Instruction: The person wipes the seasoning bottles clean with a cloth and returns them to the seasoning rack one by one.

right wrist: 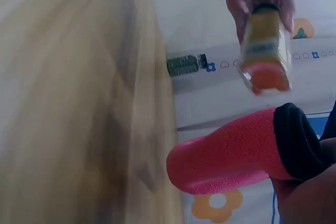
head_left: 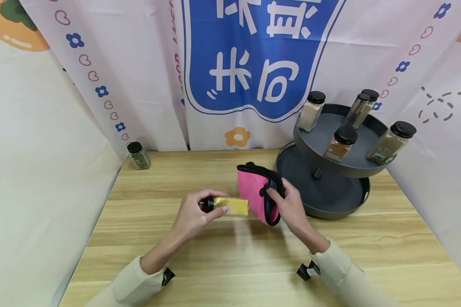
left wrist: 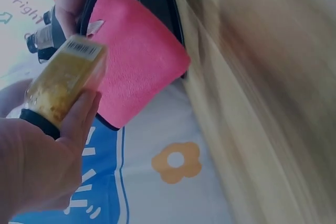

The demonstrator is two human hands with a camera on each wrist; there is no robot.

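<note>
My left hand [head_left: 196, 213] grips a square spice jar [head_left: 232, 206] with yellow contents and a black cap, tipped on its side with its base toward the cloth. In the left wrist view a barcode label shows on the jar [left wrist: 71, 74]. My right hand [head_left: 290, 204] pinches a folded pink cloth [head_left: 251, 187] with black edging by its bound edge. The cloth [right wrist: 226, 153] hangs in a fold above the table, just right of the jar's base.
A two-tier dark grey turntable rack [head_left: 332, 168] stands at the back right, with several black-capped spice jars on its upper tier. A jar of green herbs [head_left: 139, 156] stands at the table's back left corner. Printed fabric [head_left: 150, 76] hangs behind the wooden table [head_left: 150, 230].
</note>
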